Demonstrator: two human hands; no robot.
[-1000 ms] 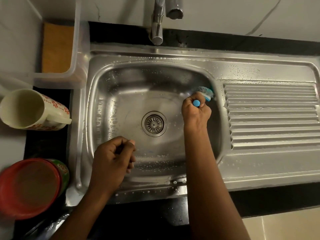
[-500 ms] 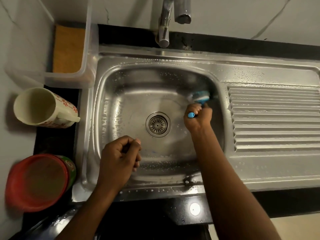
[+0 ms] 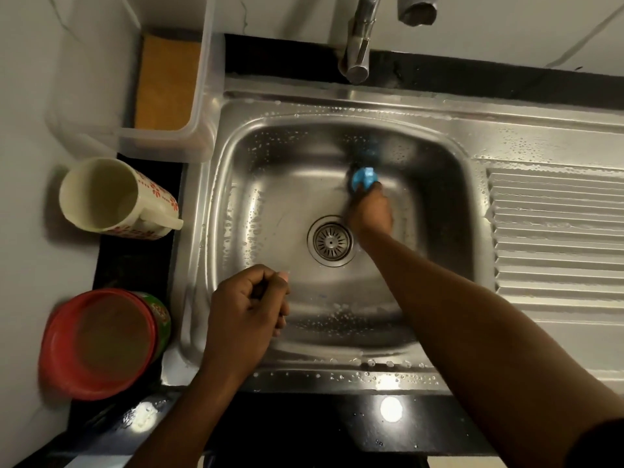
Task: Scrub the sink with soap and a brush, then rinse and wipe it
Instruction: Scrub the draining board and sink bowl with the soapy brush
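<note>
Nearest the person, the left hand (image 3: 248, 312) hangs over the front edge of the sink (image 3: 337, 376) with its fingers curled into a loose fist; nothing can be seen inside it, so it probably waits there out of the brush's way, ready for the tap or a cloth later. Beyond it the right arm reaches across the drain (image 3: 330, 240), and the right hand (image 3: 370, 211) is wrapped around the brush (image 3: 364, 177), fingers closed on the handle. The blue head juts out past the knuckles, pressed toward the far wall of the basin, an angle that seems chosen to lean weight into the steel while scrubbing. Left of the grip, outside the sink, stand a red tub (image 3: 101, 342) and a flowered mug (image 3: 114, 197) lying on its side, and farther off a clear tray holding an orange sponge (image 3: 169, 82). To the right of the grip runs the ribbed draining board (image 3: 553, 238), beaded with droplets. Farthest away, above the brush, the tap (image 3: 358, 45) is cut off by the top edge. The brush and hand are blurred, the bristles cannot be made out, and whether the beads are soap or water is unclear.
</note>
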